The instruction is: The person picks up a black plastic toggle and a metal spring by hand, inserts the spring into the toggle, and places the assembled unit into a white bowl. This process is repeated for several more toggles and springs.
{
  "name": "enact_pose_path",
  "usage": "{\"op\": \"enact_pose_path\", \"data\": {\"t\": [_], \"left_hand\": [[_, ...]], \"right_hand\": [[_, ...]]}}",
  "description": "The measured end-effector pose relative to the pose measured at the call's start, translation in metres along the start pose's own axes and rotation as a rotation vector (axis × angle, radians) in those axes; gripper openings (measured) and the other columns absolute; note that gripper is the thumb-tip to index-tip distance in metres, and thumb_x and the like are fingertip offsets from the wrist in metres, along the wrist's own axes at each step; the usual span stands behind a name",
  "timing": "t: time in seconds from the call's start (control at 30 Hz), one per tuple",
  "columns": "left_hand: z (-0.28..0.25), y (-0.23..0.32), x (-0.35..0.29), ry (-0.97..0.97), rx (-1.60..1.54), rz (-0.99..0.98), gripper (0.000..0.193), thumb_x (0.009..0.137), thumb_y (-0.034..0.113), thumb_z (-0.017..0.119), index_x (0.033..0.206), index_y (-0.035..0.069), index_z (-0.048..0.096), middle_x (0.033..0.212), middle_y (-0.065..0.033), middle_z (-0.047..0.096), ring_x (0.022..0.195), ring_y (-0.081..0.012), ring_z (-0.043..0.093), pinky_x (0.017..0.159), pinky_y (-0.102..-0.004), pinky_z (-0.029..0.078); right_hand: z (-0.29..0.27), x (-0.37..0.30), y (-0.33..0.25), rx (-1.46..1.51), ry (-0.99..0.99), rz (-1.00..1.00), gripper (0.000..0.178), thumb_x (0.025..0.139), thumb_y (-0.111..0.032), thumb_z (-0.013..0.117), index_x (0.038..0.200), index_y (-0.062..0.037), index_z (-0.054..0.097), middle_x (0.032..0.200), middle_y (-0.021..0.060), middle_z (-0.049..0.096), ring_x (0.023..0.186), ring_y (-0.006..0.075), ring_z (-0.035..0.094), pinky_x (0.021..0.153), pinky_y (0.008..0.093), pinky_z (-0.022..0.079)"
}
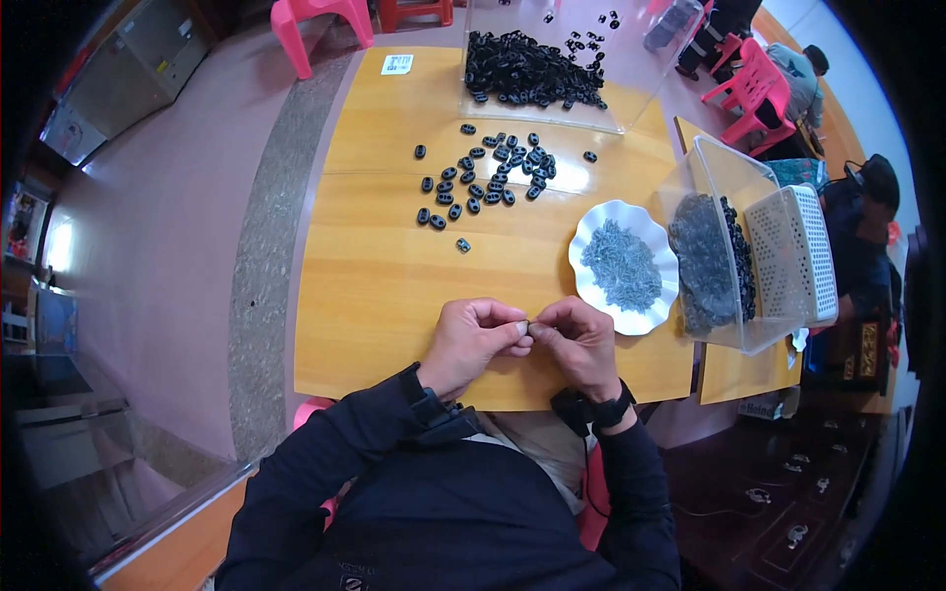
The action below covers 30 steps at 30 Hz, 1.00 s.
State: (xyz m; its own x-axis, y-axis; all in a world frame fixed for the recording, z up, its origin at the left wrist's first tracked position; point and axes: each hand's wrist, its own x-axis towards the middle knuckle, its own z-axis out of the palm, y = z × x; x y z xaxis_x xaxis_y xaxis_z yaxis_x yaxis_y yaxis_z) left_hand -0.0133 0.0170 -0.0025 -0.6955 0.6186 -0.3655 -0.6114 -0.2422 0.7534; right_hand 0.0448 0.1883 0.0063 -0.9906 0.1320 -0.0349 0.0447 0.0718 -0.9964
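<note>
Over the near part of the wooden table, my left hand (480, 338) and my right hand (574, 340) meet fingertip to fingertip. Both are closed in a pinch on one small dark piece (530, 329), mostly covered by the fingers, so its kind cannot be made out. Ahead of them lies a loose group of small black oval pieces with two holes (495, 177), like cord locks. One such piece (463, 245) sits apart, closest to my left hand. Beyond my right hand stands a white scalloped plate (583, 279) heaped with tiny grey metallic pieces (621, 264), perhaps springs.
A clear bin (631, 116) at the table's far edge holds a heap of black pieces (532, 71). To the right are another clear bin (754, 340) with dark pieces and a white perforated basket (816, 256). Pink chairs (759, 94) and a seated person (803, 84) appear at far right.
</note>
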Motion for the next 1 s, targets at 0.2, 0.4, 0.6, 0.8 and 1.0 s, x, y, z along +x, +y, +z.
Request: {"op": "enact_pose_path", "data": {"t": [0.2, 0.4, 0.6, 0.8, 1.0], "left_hand": [[-0.0003, -0.0001, 0.0009, 0.005, -0.068, 0.025, 0.013, 0.087, 0.001, 0.059, 0.099, -0.005, 0.059, 0.092, -0.0132, 0.065, 0.080, -0.0166, 0.066, 0.073, -0.0269, 0.056], [-0.0004, 0.0026, -0.0007, -0.007, -0.100, 0.033, 0.013, 0.089, 0.002, 0.059, 0.100, -0.004, 0.059, 0.092, -0.0125, 0.065, 0.080, -0.0160, 0.066, 0.073, -0.0264, 0.056], [-0.0008, 0.0036, -0.0004, -0.010, -0.120, 0.031, 0.013, 0.089, 0.002, 0.059, 0.100, -0.004, 0.059, 0.091, -0.0119, 0.065, 0.080, -0.0155, 0.066, 0.073, -0.0258, 0.056], [-0.0002, 0.0027, -0.0014, 0.006, -0.123, 0.036, 0.014, 0.088, 0.002, 0.060, 0.100, -0.005, 0.059, 0.091, -0.0116, 0.065, 0.079, -0.0153, 0.066, 0.073, -0.0256, 0.056], [-0.0001, -0.0022, -0.0017, 0.030, -0.134, 0.050, 0.013, 0.087, 0.001, 0.060, 0.098, -0.005, 0.060, 0.090, -0.0114, 0.065, 0.078, -0.0153, 0.066, 0.073, -0.0260, 0.057]], "right_hand": [[0.0048, 0.0014, 0.0034, 0.062, 0.056, -0.043, 0.007, 0.082, 0.002, 0.065, 0.089, 0.0016, 0.064, 0.080, 0.0037, 0.066, 0.073, 0.0075, 0.061, 0.065, 0.0200, 0.049], [0.0029, -0.0002, 0.0065, 0.212, 0.052, 0.019, 0.017, 0.083, 0.000, 0.065, 0.100, 0.0038, 0.064, 0.088, 0.0069, 0.068, 0.077, 0.0103, 0.063, 0.067, 0.0213, 0.051], [-0.0002, -0.0003, 0.0073, 0.302, 0.004, 0.182, 0.016, 0.087, -0.004, 0.062, 0.101, 0.0036, 0.062, 0.093, 0.0084, 0.067, 0.081, 0.0123, 0.064, 0.074, 0.0247, 0.054], [0.0019, -0.0005, 0.0076, 0.251, -0.023, 0.165, 0.014, 0.088, -0.007, 0.062, 0.098, 0.0033, 0.063, 0.088, 0.0067, 0.066, 0.076, 0.0102, 0.063, 0.071, 0.0234, 0.054], [0.0082, -0.0032, 0.0053, 0.221, -0.004, 0.126, 0.013, 0.090, -0.009, 0.061, 0.094, 0.0032, 0.064, 0.085, 0.0037, 0.065, 0.074, 0.0085, 0.061, 0.068, 0.0221, 0.053]]}}
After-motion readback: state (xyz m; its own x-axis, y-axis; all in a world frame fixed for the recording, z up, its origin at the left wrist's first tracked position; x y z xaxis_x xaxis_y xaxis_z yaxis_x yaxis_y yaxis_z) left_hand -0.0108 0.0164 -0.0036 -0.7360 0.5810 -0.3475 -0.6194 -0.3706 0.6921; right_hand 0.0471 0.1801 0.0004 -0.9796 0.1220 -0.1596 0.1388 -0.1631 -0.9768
